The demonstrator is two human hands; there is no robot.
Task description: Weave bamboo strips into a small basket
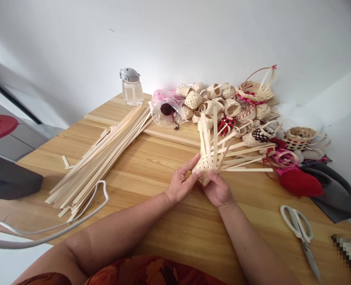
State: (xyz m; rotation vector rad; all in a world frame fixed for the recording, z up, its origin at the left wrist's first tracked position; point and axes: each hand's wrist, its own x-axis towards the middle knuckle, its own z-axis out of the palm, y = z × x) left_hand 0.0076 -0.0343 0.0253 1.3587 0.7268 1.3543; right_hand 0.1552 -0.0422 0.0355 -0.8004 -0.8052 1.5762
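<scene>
My left hand (181, 182) and my right hand (218, 190) both grip a small half-woven bamboo basket (203, 168) above the wooden table (151, 221). Its woven base sits between my palms, and long, pale loose strips fan out upward and to the right. My fingers hide part of the weave. Left of my hands lies a large bundle of flat bamboo strips (101, 152). Beyond my hands, a heap of small woven baskets (213, 103) stands close to the strip ends.
White-handled scissors (296, 229) lie at the right front of the table, near a pixelated object (350, 253). A plastic bottle (132, 88) and a clear bag (166, 109) stand at the back. Red fabric (300, 183) lies at the right. A white cable (74, 221) crosses the left edge.
</scene>
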